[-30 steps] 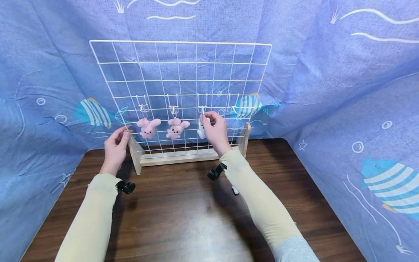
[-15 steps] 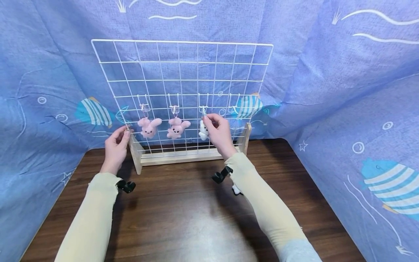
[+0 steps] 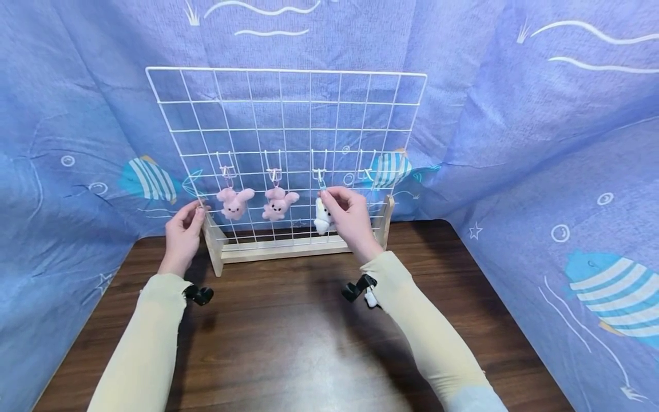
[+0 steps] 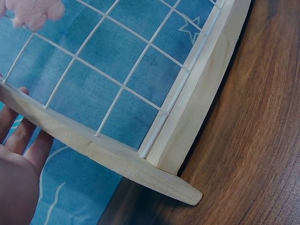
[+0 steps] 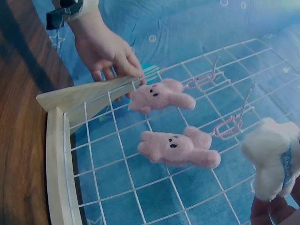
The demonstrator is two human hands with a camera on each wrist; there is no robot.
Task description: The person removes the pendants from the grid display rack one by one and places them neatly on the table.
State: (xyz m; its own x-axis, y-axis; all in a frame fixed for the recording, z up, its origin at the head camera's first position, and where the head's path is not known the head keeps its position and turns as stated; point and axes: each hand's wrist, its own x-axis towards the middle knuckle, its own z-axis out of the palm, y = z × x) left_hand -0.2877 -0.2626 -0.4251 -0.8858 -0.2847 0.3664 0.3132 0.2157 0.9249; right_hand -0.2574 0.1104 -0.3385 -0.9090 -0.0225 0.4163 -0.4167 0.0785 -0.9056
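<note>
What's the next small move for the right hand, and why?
Probably ease the right hand off its grip on the white plush: the loop above it appears to be over the third hook from the left, and the left hand holds the wooden stand at its side.

The white grid (image 3: 282, 129) looks like coated wire, smooth with a faint shine, set in a pale wooden stand (image 4: 93, 147) that seems bare, matt and slightly rough along the edge. The pink toys (image 5: 180, 147) are fuzzy, matt plush from here; the white toy (image 5: 269, 154) is plush too. The dark tabletop (image 3: 288, 320) has a wood-grain surface, glossy enough to catch the light. Behind it all, the blue curtain (image 3: 463, 143) is creased, matt cloth.
</note>
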